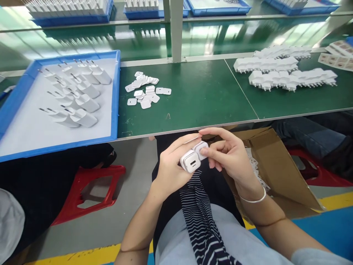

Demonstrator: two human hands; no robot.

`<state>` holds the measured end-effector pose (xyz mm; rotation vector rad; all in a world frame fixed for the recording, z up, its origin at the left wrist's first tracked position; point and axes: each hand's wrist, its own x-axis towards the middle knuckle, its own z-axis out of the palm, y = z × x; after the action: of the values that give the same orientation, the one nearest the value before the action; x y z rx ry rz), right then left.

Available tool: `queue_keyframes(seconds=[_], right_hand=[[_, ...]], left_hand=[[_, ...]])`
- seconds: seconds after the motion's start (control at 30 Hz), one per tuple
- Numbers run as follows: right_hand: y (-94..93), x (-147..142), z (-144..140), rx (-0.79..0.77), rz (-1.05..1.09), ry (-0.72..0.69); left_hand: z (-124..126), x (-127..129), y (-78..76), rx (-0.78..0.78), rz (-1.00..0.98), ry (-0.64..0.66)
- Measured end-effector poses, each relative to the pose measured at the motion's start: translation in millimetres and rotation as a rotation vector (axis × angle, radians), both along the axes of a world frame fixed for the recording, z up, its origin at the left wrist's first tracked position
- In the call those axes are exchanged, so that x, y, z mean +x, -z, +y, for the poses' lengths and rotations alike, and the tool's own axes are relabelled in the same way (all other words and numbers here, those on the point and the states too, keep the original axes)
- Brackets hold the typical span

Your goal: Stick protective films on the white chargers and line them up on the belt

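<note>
Two hands: left hand (171, 165) and right hand (228, 154) both grip glossy white boxy chargers (193, 157), held over the lap below the surface (193, 95) edge.
Tray (116, 92): blue plastic, smooth rounded plugs (74, 95).
Surface: matte green, flat white stickers (145, 91).

White charger (190, 161) between both hands' fingers (182, 144)
</note>
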<state>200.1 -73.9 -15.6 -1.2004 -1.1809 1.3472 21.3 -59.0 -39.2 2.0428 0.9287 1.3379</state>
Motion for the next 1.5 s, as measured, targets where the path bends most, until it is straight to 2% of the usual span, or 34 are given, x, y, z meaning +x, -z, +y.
queue_keyframes(seconds=[0.1, 0.23, 0.37, 0.43, 0.5, 0.6, 0.67, 0.8, 0.93, 1.07, 1.17, 1.23, 1.37, 1.43, 1.5], right_hand=[[5.7, -3.2, -1.5, 0.035, -0.074, 0.068], [12.3, 0.3, 0.3, 0.102, -0.072, 0.005], [-0.5, 11.5, 20.8, 0.267, -0.162, -0.043], [-11.6, 15.7, 37.5, 0.326, -0.312, -0.131], [-21.1, 17.9, 53.1, 0.366, -0.432, -0.278], [-27.4, 18.2, 66.1, 0.337, -0.484, -0.448], [-26.1, 17.3, 67.2, 0.288, -0.478, -0.468], [-17.9, 15.1, 62.4, 0.227, -0.422, -0.359], [-8.6, 13.0, 57.1, 0.109, -0.259, -0.204], [1.9, 13.0, 50.1, 0.024, -0.114, -0.208], [5.6, 15.8, 46.2, 0.083, -0.169, -0.259], [3.8, 18.2, 44.9, 0.18, -0.307, -0.255], [-8.2, 19.7, 38.9, 0.41, -0.539, -0.033], [-14.7, 17.6, 31.8, 0.415, -0.495, 0.073], [-18.6, 13.7, 23.0, 0.364, -0.377, 0.107]], left_hand=[[4.8, 0.0, 0.6, -0.09, -0.074, 0.021], [10.2, -2.3, 0.5, -0.31, -0.186, 0.143], [11.7, -6.2, -2.9, -0.363, -0.172, 0.229], [11.3, -7.3, -4.2, -0.378, -0.145, 0.239], [10.6, -8.0, -4.1, -0.398, -0.119, 0.246], [9.4, -8.7, -0.4, -0.417, -0.1, 0.241], [8.8, -9.2, 3.5, -0.431, -0.099, 0.233], [8.0, -10.7, 9.4, -0.43, -0.099, 0.194], [8.2, -13.2, 11.5, -0.398, -0.089, 0.165], [9.8, -15.0, 14.2, -0.419, -0.142, 0.146], [10.2, -15.1, 14.8, -0.425, -0.161, 0.116], [9.6, -14.6, 14.0, -0.409, -0.158, 0.126], [7.5, -13.4, 12.6, -0.37, -0.16, 0.134], [7.0, -12.5, 13.3, -0.356, -0.167, 0.104], [6.6, -11.4, 14.4, -0.34, -0.171, 0.062]])
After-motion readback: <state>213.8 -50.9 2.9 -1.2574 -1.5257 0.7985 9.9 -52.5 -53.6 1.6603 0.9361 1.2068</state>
